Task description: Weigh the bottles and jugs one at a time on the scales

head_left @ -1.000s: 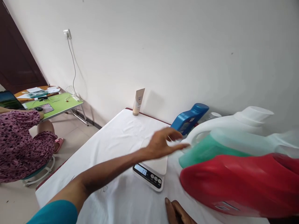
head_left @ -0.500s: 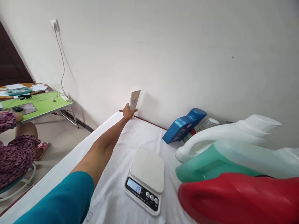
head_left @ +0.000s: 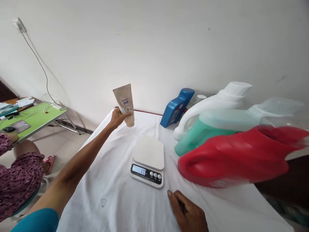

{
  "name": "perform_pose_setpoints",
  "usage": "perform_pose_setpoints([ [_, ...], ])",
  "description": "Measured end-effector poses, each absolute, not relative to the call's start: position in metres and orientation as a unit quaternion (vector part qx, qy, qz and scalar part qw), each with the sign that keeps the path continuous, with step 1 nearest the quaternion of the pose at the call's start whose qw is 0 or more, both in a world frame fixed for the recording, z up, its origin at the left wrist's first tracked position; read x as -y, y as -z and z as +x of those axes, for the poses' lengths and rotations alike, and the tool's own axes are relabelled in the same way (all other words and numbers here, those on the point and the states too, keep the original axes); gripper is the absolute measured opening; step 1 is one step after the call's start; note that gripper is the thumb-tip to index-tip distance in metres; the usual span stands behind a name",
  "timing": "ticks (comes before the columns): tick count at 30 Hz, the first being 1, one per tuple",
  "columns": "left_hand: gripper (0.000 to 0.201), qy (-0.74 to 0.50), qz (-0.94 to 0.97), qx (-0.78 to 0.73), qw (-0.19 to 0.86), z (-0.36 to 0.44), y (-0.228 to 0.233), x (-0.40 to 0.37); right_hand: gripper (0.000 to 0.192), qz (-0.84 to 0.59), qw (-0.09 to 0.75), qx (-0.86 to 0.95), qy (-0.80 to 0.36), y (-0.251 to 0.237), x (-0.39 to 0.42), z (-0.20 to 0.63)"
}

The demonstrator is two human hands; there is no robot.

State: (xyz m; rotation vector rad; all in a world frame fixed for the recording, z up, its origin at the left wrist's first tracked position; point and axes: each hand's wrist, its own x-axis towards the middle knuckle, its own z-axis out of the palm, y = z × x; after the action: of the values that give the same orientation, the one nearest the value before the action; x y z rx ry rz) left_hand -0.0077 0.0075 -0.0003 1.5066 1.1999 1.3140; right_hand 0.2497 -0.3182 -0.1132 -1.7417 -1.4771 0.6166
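My left hand (head_left: 118,117) is closed around a beige squeeze tube (head_left: 126,101) lettered "Rejoice", near the far left corner of the table. Its crimped end points up and its cap points down, just above or on the cloth; I cannot tell which. A white digital kitchen scale (head_left: 148,153) lies in the middle with nothing on its plate, the display reading 17. Close to the near side of the scale is my right hand (head_left: 189,212), fingers curled in, nothing visible in them.
On the right, a blue bottle (head_left: 177,108), a white jug (head_left: 207,108), a green-tinted jug (head_left: 205,129) and a red jug (head_left: 224,158) lean in a row on the white cloth (head_left: 116,193). To the left, a person in patterned clothes (head_left: 21,180) sits at a green table (head_left: 45,116).
My left hand has drawn the tube from the wall toward me, and its printed front now shows. My right hand has come into view at the bottom. The camera view has shifted.
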Motion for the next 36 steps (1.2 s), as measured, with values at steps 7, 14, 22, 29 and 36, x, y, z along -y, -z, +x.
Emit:
perform_pose_setpoints([
  [7, 0.041, -0.442, 0.665, -0.336, 0.5, 0.02, -0.031, 0.107, 0.053, -0.677, 0.384, 0.581, -0.239, 0.095, 0.316, 0.244],
  [14, 0.046, -0.387, 0.701, -0.352, 0.486, 0.047, -0.008, 0.122, 0.053, -0.673, 0.385, 0.585, -0.239, 0.091, 0.316, 0.242],
  [22, 0.044, -0.382, 0.712, -0.383, 0.447, 0.05, 0.006, 0.13, 0.053, -0.665, 0.397, 0.582, -0.248, 0.086, 0.316, 0.239],
  [29, 0.059, -0.46, 0.668, -0.377, 0.447, 0.017, 0.013, 0.141, 0.053, -0.671, 0.414, 0.518, -0.333, 0.077, 0.318, 0.243],
  [36, 0.068, -0.546, 0.512, -0.482, 0.455, -0.027, 0.068, 0.133, 0.046, -0.689, 0.462, 0.462, -0.312, 0.08, 0.298, 0.229],
])
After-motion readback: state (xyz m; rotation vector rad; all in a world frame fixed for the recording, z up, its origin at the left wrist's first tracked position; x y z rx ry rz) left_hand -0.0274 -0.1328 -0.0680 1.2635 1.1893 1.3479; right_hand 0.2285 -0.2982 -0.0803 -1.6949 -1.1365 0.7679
